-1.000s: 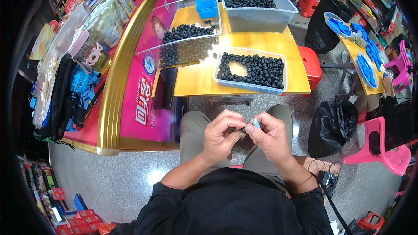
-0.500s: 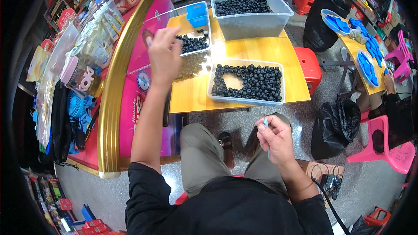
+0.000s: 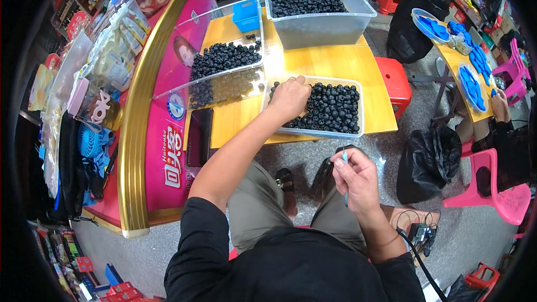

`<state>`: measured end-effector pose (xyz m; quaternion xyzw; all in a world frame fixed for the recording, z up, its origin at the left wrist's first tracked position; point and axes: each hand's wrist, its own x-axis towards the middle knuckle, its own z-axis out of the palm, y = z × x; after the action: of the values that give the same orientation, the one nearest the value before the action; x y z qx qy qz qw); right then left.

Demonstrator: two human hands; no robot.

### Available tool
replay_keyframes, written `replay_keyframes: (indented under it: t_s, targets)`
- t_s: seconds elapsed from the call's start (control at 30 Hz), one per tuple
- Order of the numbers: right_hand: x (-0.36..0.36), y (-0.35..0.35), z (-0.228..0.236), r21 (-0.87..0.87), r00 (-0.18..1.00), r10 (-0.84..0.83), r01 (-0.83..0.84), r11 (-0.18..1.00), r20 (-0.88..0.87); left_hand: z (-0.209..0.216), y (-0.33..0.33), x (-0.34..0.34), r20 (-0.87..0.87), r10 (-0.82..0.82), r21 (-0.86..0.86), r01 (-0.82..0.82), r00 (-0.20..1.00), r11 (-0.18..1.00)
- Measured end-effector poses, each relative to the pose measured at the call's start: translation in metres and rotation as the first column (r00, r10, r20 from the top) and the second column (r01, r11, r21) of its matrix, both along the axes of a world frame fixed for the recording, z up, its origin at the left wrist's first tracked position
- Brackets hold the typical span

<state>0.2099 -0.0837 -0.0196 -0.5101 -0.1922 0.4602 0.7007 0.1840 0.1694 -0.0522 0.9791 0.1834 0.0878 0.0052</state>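
My left hand [image 3: 292,99] reaches down into a shallow clear plastic tray [image 3: 361,120]. Its fingers are bent together among small round black pieces [image 3: 334,106], several of which show a hole or ring. Whatever the fingertips pinch is hidden. Above my lap, my right hand [image 3: 358,182] is closed around a slim light-blue tool [image 3: 344,160], held upright between thumb and fingers; a thin dark tip seems to stick out at its top. More of the black pieces [image 3: 226,59] lie in a clear, open-topped container at the table's left, beside a small blue box [image 3: 246,15].
A deep translucent bin [image 3: 319,33] of black pieces stands at the back of the wooden table [image 3: 372,86]. A red stool [image 3: 392,86] is to the right, near a black bag [image 3: 428,162]. Another person's hand [image 3: 499,106] rests by a side table with blue items. A pink counter [image 3: 162,156] borders the left.
My left hand has come from above the left container down into the near tray, to the right. My right hand keeps the light-blue tool in almost the same place. The view has shifted slightly.
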Motion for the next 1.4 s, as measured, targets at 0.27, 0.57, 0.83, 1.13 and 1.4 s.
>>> replay_keyframes:
  t_s: [0.27, 0.57, 0.83, 1.13, 1.4]
  targets:
    - [-0.010, -0.004, 0.008, 0.022, 0.998, 0.031, -0.032, 0.999, 0.057, -0.006, 0.001, -0.009, 0.018, 0.049, 0.002, -0.049, 0.999, 0.999]
    - [-0.006, -0.007, 0.007, 0.070, 0.998, -0.010, 0.015, 0.997, -0.068, 0.028, -0.108, -0.082, 0.530, 0.484, -0.826, 0.553, 0.696, 0.108]
    - [-0.028, -0.012, 0.012, 0.152, 0.994, 0.090, -0.079, 0.985, -0.063, 0.023, -0.174, -0.124, 0.522, 0.642, -0.608, 0.773, 0.562, -0.183]
    - [-0.052, -0.021, 0.021, 0.121, 0.977, 0.127, -0.149, 0.981, 0.174, 0.021, -0.189, -0.144, 0.546, 0.694, -0.622, 0.782, 0.470, -0.040]
    - [-0.053, -0.025, 0.019, 0.134, 0.978, 0.128, -0.151, 0.979, 0.165, 0.033, -0.191, -0.155, 0.727, 0.452, -0.683, 0.474, 0.517, 0.556]
